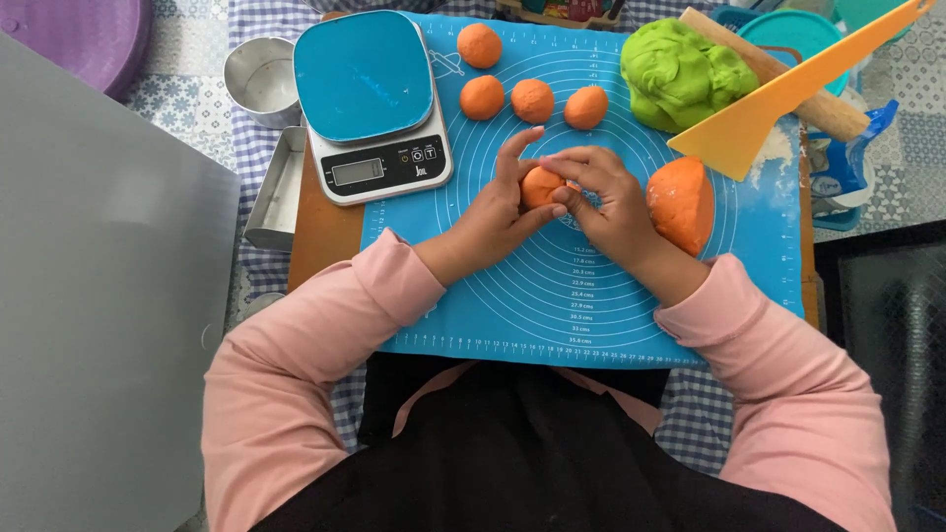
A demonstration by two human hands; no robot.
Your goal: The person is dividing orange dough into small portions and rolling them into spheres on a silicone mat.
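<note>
Orange dough ball (541, 185) sits between both hands, just above the middle of the blue silicone mat (591, 286). Left hand (501, 207) is cupped against the ball's left side, fingers curled up and over it, gripping it. Right hand (603, 197) is closed onto the ball from the right, fingertips pressing its top and front. Both hands touch the ball and meet each other over it. Pink sleeves cover both forearms.

Four finished orange balls lie on the mat beyond the hands: one (480, 45) near the top edge, and three in a row, left (482, 98), middle (532, 100), right (586, 107). All four are apart from each other and from the hands.

Larger orange dough lump (682, 202) rests on the mat just beside the right hand. Green dough mass (680, 74) lies at the mat's upper right. Yellow plastic scraper (778, 99) lies tilted, its blade near the green dough and over a wooden rolling pin (788, 84).

Kitchen scale (370, 99) with a blue platform stands at the mat's upper left corner, on the counter (320, 232). Round metal cutter (259, 79) and a rectangular metal tin (276, 187) sit left of the scale. Grey flat sheet (99, 296) fills the left side of the view.
</note>
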